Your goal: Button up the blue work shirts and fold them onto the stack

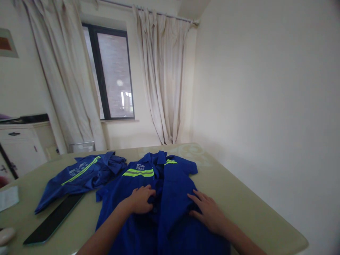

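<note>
A blue short-sleeved work shirt (140, 193) with yellow-green reflective stripes and a pale chest print lies front up on the table, collar toward the window. Its front is open, and the panel on the right is rumpled. My left hand (143, 199) is closed at the edge of the front opening, its fingers bent around the cloth; the fingertips are partly hidden. On the right-hand panel rests my right hand (207, 211), fingers spread on the fabric. A second blue garment (87, 173) with a similar stripe lies bunched to the left.
The pale green table (233, 198) runs to a wall on the right. A long black flat object (54, 219) lies partly under the second garment. At the left edge are a white sheet (9, 198) and a rounded pale object (6, 235). A white cabinet (23, 145) stands behind.
</note>
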A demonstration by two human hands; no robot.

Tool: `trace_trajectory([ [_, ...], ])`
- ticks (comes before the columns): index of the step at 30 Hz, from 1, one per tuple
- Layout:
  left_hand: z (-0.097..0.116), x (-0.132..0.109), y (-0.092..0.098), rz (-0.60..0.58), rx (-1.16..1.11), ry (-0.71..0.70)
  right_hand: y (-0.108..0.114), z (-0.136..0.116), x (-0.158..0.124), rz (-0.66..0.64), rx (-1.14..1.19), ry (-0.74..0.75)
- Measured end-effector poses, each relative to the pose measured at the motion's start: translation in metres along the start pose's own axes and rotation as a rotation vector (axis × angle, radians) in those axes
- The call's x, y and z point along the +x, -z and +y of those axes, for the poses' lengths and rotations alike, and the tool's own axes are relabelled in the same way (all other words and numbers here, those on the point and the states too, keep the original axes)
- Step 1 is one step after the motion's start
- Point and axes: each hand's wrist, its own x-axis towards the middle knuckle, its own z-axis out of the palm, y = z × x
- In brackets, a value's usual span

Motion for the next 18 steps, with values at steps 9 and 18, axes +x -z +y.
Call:
trace_trajectory([
  [9,0.005,0.033,-0.001,0.282,0.031,0.25,-0.039,0.038,-0.028,0.253,-0.366,-0.005],
  [18,0.035,0.125,-0.029,0.408,-0.135,0.344,-0.081,0.057,-0.061,0.321,-0.239,0.319],
])
